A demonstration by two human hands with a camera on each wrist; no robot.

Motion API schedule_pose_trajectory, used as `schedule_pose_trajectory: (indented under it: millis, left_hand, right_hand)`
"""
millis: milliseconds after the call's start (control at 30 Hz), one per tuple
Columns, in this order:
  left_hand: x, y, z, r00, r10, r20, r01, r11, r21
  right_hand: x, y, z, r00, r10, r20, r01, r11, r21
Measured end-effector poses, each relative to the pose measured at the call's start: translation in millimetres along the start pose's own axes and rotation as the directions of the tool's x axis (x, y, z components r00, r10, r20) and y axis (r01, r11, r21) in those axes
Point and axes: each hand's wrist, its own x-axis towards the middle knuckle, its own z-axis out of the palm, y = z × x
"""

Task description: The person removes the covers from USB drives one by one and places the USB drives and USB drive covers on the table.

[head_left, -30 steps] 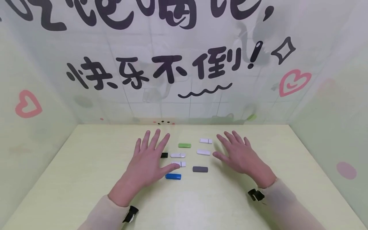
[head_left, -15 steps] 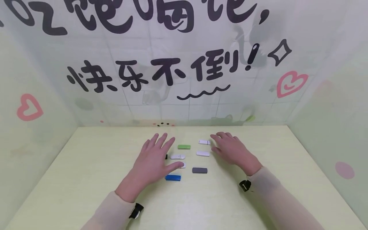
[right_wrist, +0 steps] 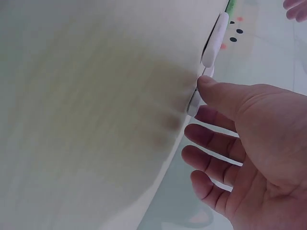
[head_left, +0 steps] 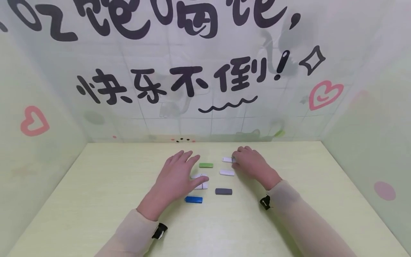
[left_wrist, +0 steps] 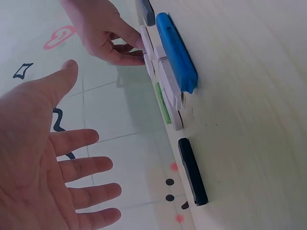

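Note:
My right hand (head_left: 252, 162) pinches the right end of a white USB flash drive (head_left: 226, 159) at the back right, thumb on the near side and index finger beyond it. In the right wrist view the drive (right_wrist: 192, 106) shows between thumb and index, low at the table. My left hand (head_left: 173, 180) hovers with spread fingers over the left group and holds nothing. Under its thumb lie two white flash drives, partly covered, one with a visible end (head_left: 204, 186). A black flash drive (left_wrist: 193, 172), hidden in the head view, shows in the left wrist view.
A green flash drive (head_left: 206, 165) lies between the hands. Another white one (head_left: 227, 172) sits just in front of the pinched drive, a grey one (head_left: 223, 191) nearer, and a blue one (head_left: 193, 200) nearest. Printed walls enclose the pale table (head_left: 208, 232) at back and sides.
My right hand has moved left to the back white flash drive and its fingers have closed on its end. The left hand has drifted slightly right, covering the black drive in the head view.

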Motion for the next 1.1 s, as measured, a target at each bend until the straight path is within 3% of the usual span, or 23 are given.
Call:
schedule_pose_trajectory:
  millis: [467,667,833,1100]
  left_hand:
    - [5.7,4.3,-0.2,0.999,0.022,-0.043,-0.022,1.000,-0.004]
    - [8.9,6.5,-1.9,0.997,0.034,-0.076,-0.035,0.999,-0.015]
    - [12.0,9.8,-2.0,0.995,0.040,-0.091,-0.044,0.998,-0.037]
    - [16.2,17.2,-4.1,0.992,0.050,-0.113,-0.061,0.994,-0.096]
  right_hand:
    - [4,-6,-3,1.000,0.003,0.013,-0.003,1.000,-0.022]
    - [-3,-12,-10,0.996,-0.043,-0.078,0.040,0.999,-0.037]
    - [-12,-21,-18,0.982,-0.093,-0.164,0.085,0.995,-0.054]
    - [-29,-35,-29,0.958,-0.162,-0.237,0.137,0.983,-0.119]
